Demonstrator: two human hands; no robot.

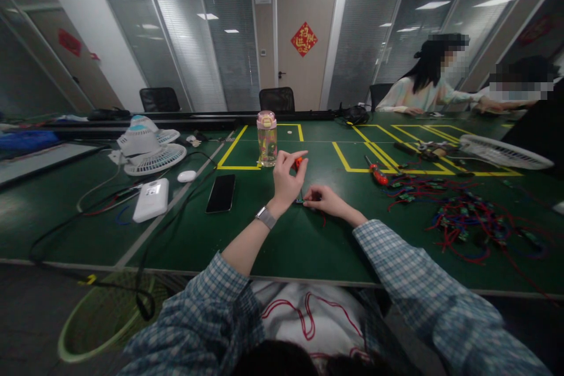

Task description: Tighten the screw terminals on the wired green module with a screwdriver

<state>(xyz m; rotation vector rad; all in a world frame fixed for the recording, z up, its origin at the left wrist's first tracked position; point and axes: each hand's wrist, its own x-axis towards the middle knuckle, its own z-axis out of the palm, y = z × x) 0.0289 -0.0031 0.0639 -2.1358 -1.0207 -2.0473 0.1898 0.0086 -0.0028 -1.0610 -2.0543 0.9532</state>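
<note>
My left hand [287, 181] is closed around the red-orange handle of a screwdriver [299, 161]. The tool stands almost upright, its thin shaft pointing down at a small green circuit board [300, 201] on the table. Whether the tip touches the board is too small to tell. Low on the table, my right hand [326, 200] pinches the board's right side between its fingertips. A short red wire [324, 220] shows below that hand. The fingers partly cover the board.
A drink bottle [267, 140] stands just behind my left hand, with a phone [221, 192] to the left. Rightward lie another red screwdriver [378, 174] and a tangle of wired boards [469, 217]. White fans [152, 150] and a white box [151, 200] sit at left; two people [423, 85] sit far right.
</note>
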